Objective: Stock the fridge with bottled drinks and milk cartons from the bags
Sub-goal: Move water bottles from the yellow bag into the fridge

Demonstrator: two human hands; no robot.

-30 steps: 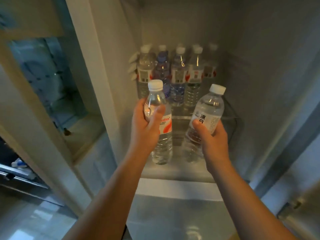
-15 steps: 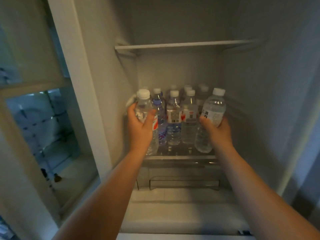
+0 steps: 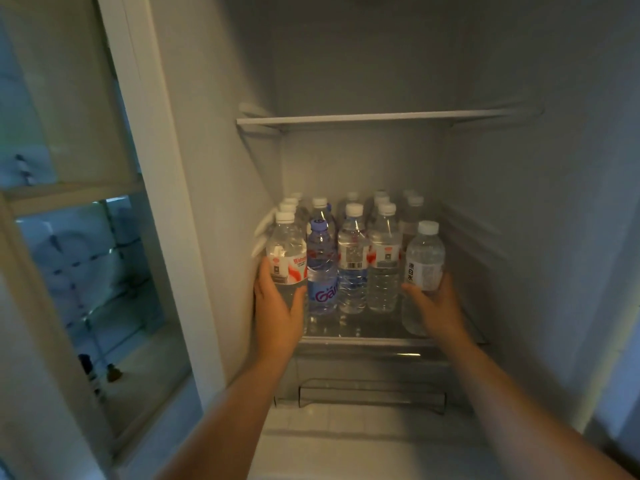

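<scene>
Reaching into the fridge [image 3: 519, 237], a person had both arms stretched to the glass shelf [image 3: 363, 339] in the middle of the frame. Left hand [image 3: 277, 313]: grip wrapped round the lower body of a red-label bottle [image 3: 286, 252], thumb on its right side, fingers hidden behind it. That bottle stood upright at the left end of the front row, close to the fridge's left wall and touching a blue bottle [image 3: 322, 268] on its right. Right hand [image 3: 440, 306]: grip curled round a white-label bottle [image 3: 425, 258] from low down, thumb across its front. It was upright at the right end of the front row, slightly nearer the camera than its neighbours; couldn't tell if its base rested on the shelf. Between the two held ones, clear bottles [image 3: 382, 258] with white caps stood in rows running to the back wall. An upper shelf [image 3: 381, 117] crossed above them. A clear drawer [image 3: 370, 393] sat just under the glass shelf, lower centre.
</scene>
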